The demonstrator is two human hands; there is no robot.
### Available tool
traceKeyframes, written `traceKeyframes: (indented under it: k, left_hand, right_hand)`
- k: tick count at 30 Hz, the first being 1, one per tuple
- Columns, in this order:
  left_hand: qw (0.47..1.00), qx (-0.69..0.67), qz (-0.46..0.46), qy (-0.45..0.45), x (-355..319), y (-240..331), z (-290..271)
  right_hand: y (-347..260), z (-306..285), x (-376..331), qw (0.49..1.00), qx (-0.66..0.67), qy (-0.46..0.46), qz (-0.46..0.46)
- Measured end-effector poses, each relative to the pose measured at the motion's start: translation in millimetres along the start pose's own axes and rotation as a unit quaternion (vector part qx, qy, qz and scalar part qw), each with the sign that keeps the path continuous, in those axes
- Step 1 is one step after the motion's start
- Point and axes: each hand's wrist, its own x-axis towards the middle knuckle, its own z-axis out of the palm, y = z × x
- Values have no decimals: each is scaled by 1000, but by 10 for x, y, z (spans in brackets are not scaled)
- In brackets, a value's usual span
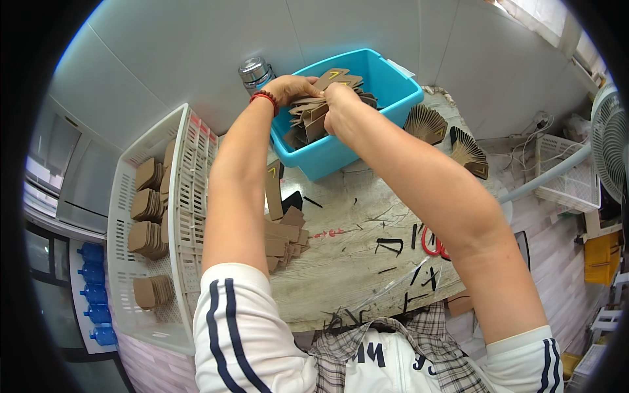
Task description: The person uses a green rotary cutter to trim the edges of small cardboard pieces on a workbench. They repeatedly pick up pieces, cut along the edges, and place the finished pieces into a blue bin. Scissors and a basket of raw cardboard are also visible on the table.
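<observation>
A turquoise plastic bin (pixel 321 160) stands at the far side of the table, with many brown cardboard pieces (pixel 309 124) piled in it, some marked with yellow angled shapes. My left hand (pixel 293 89), a red bracelet at its wrist, reaches over the bin's left rim, its fingers closed on the upper pieces. Close beside it, my right hand (pixel 342 108) is closed on the same pile, its fingertips partly hidden behind the hand. To the bin's right lie a fanned stack of cardboard pieces (pixel 426 124) and a second, black-edged fanned stack (pixel 469 152).
Loose cardboard pieces (pixel 285 236) lie beside my left forearm. Black strips (pixel 390 245) and red-handled scissors (pixel 430 242) are scattered across the worn table (pixel 341 268). A white crate (pixel 175 216) with cardboard stacks stands left. A thermos (pixel 255 69) is behind the bin; a fan (pixel 609 144) stands right.
</observation>
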Motion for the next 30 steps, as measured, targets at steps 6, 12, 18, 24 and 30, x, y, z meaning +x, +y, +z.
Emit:
traceKeyframes:
  k: [6, 12, 18, 24, 30]
  left_hand:
    - [913, 393, 39, 101, -144, 147, 62]
    - [895, 392, 126, 169, -670, 306, 507]
    - [838, 58, 274, 468, -1985, -212, 695]
    - [634, -241, 91, 729, -3103, -2134, 2251]
    - [686, -372, 25, 624, -2790, -2296, 2192]
  right_hand:
    - [27, 99, 11, 998, -46, -36, -1]
    - [-128, 94, 158, 971, -196, -93, -97]
    - [335, -700, -820, 739, -305, -296, -523]
    - [1581, -1128, -388, 657, -602, -272, -363]
    - [1976, -579, -41, 593, -662, -146, -435]
